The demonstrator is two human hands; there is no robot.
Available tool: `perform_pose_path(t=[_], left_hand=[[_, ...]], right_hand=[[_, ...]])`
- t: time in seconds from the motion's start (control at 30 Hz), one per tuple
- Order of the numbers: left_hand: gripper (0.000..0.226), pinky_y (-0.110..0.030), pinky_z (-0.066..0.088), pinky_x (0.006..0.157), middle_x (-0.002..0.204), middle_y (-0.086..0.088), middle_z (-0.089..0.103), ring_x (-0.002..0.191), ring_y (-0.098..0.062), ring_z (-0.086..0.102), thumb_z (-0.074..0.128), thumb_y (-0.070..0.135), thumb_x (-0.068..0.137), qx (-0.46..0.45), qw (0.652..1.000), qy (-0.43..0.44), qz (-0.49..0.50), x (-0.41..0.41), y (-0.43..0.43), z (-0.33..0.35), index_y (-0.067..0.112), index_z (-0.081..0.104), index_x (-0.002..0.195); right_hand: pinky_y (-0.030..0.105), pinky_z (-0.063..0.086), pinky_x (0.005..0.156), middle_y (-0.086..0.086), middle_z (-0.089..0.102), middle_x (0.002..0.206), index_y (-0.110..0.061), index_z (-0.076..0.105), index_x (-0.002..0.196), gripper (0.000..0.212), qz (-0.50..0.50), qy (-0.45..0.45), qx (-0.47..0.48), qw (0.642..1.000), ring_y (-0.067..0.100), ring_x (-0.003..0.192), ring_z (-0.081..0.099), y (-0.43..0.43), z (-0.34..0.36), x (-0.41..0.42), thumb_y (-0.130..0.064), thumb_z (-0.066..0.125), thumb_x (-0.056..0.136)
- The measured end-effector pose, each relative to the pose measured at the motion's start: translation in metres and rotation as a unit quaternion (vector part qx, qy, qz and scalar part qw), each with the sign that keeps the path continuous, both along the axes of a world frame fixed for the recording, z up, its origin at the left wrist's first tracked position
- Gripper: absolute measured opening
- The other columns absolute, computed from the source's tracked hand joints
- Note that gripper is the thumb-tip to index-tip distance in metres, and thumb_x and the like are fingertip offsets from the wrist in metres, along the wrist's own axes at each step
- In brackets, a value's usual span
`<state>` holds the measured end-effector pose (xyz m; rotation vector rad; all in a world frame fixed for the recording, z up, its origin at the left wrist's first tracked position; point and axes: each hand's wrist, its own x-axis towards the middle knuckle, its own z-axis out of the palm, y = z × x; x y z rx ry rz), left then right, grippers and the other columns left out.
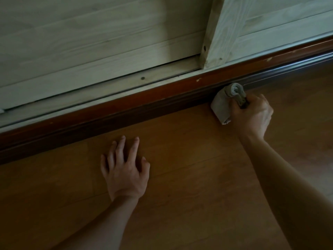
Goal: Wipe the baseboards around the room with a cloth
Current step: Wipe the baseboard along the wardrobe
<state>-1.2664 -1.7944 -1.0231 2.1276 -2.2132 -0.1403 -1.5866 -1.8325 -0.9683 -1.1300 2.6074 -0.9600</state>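
Baseboard (126,109) cut off both ends, cloth (221,107) partly inside right hand (252,118)

My left hand (124,170) lies palm down on the floor (198,186), fingers spread and nearly straight, forearm running back toward the lower left. My right arm reaches farther forward, and my right hand (252,116) is curled tight round the cloth (222,105). Both forearms are bare.

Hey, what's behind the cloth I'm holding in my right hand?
The dark brown baseboard runs behind the cloth, which the right hand grips with its rolled end against the board. The stretch of baseboard directly behind the cloth is covered, so its condition cannot be seen.
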Motion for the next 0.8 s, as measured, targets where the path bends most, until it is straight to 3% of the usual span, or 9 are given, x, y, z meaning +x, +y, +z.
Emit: perform_pose_path(t=[0.07, 0.2, 0.4, 0.5, 0.7, 0.8], left_hand=[[0.061, -0.06, 0.017, 0.12, 0.162, 0.0, 0.03, 0.15, -0.027, 0.022, 0.033, 0.055, 0.091, -0.001, 1.0, 0.001, 0.0, 0.0, 0.0, 0.0, 0.04, 0.04, 0.15], [0.062, -0.06, 0.017, 0.12, 0.162, 0.001, 0.029, 0.15, -0.026, 0.022, 0.034, 0.055, 0.091, 0.003, 1.0, 0.002, -0.001, 0.0, 0.0, 0.001, 0.04, 0.04, 0.15], [0.063, -0.059, 0.016, 0.12, 0.162, 0.0, 0.03, 0.15, -0.027, 0.022, 0.033, 0.056, 0.09, 0.004, 1.0, 0.001, -0.004, 0.001, -0.001, 0.0, 0.04, 0.04, 0.15], [0.061, -0.059, 0.016, 0.12, 0.161, 0.0, 0.03, 0.15, -0.026, 0.023, 0.035, 0.055, 0.089, 0.005, 1.0, 0.002, -0.003, 0.001, -0.001, 0.0, 0.038, 0.043, 0.148], [0.061, -0.059, 0.015, 0.12, 0.161, 0.002, 0.032, 0.15, -0.026, 0.023, 0.036, 0.056, 0.088, 0.004, 1.0, 0.007, -0.005, 0.001, -0.002, 0.001, 0.039, 0.046, 0.146], [0.06, -0.058, 0.016, 0.12, 0.159, 0.002, 0.033, 0.149, -0.025, 0.023, 0.037, 0.056, 0.088, 0.005, 1.0, 0.001, -0.004, 0.002, -0.003, 0.001, 0.039, 0.047, 0.145]], right_hand=[[0.037, 0.045, 0.073, 0.004, 0.059, 0.095, -0.009, 0.067, 0.084, 0.023, 0.035, -0.002, -0.016, 0.999, 0.02, 0.082, 0.055, 0.0, 0.0, 0.02, -0.03, 0.063, 0.093], [0.031, 0.047, 0.063, 0.001, 0.06, 0.094, -0.011, 0.068, 0.086, 0.021, 0.14, -0.008, -0.017, 0.99, 0.014, 0.074, 0.056, -0.003, -0.002, 0.069, -0.031, 0.066, 0.092], [0.034, 0.049, 0.064, 0.003, 0.063, 0.093, -0.009, 0.071, 0.09, 0.02, 0.095, 0.001, -0.046, 0.994, 0.014, 0.074, 0.055, -0.003, -0.008, 0.088, -0.029, 0.069, 0.089], [0.029, 0.043, 0.058, 0.002, 0.062, 0.091, -0.01, 0.07, 0.088, 0.019, 0.136, 0.003, -0.043, 0.99, 0.01, 0.068, 0.051, -0.006, -0.01, 0.106, -0.028, 0.068, 0.09], [0.037, 0.053, 0.061, 0.002, 0.062, 0.093, -0.01, 0.071, 0.094, 0.024, 0.137, 0.003, -0.058, 0.989, 0.015, 0.072, 0.059, -0.006, -0.015, 0.119, -0.034, 0.066, 0.091], [0.031, 0.049, 0.056, 0.001, 0.06, 0.092, -0.01, 0.07, 0.094, 0.022, 0.17, 0.001, -0.067, 0.983, 0.013, 0.068, 0.055, -0.007, -0.018, 0.142, -0.031, 0.067, 0.091]])
